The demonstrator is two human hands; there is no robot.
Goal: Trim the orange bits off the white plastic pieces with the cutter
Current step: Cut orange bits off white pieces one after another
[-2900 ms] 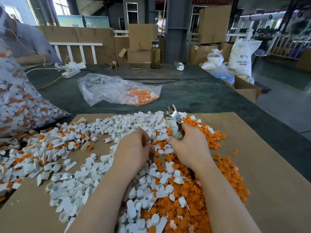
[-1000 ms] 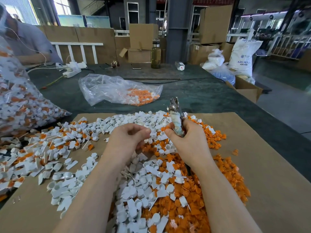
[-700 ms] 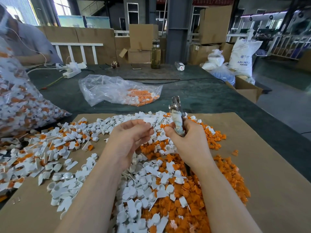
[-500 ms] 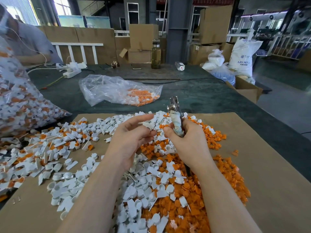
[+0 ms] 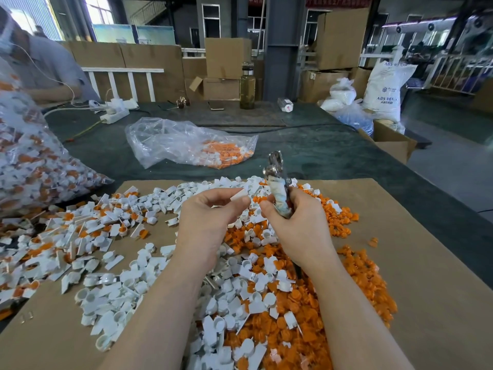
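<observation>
Roughly midway, by my estimate. Landmark for all positions: the cardboard sheet (image 5: 426, 276) laid on the dark table (image 5: 333, 156).

Largest item was the clear sack of untrimmed parts (image 5: 32, 161), off the sheet's far-left corner and bulging with white-and-orange pieces, so a large stock was still to be cut (it looked nearly full). On the sheet's left part lay a loose spread of untrimmed pieces (image 5: 80, 231), white with orange still attached. Toward the sheet's middle and near edge sat the heap of trimmed white pieces (image 5: 234, 289), mixed on its right side with the pile of orange offcuts (image 5: 354, 279). Beyond the sheet's far edge, on the table, a slack clear bag of offcuts (image 5: 192, 142) held a modest orange layer.

Above the sheet's centre, the left hand (image 5: 210, 222) pinched one white piece (image 5: 239, 194) between thumb and forefinger, held up just beside the cutter; no orange was visible on it, though part was hidden. The right hand (image 5: 293, 222) was wrapped round the taped handles of the cutter (image 5: 277, 182), blades pointing away from the body; whether the blades were parted I could not tell.

Judgement: many cut, more remaining.
</observation>
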